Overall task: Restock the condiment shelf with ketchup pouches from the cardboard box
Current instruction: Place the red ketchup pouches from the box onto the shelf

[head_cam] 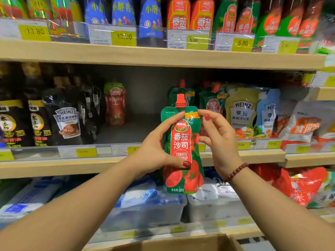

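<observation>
Left hand (154, 151) is wrapped round the left edge of a ketchup pouch (182, 142), thumb across the front. Right hand (221, 142) pinches its top right corner. The pouch is upright, in front of the middle shelf (72, 167), with the cardboard box (181, 243) down below.

the middle wooden shelf (72, 167) holds dark sauce bottles (67, 122) on the left and one red pouch (115, 104) far back. on the right stand green pouches (213, 101), a yellow heinz pouch (242, 111) and a blue pouch (268, 113). the top shelf (145, 57) holds blue bottles (123, 13) and red pouches (178, 15).
</observation>
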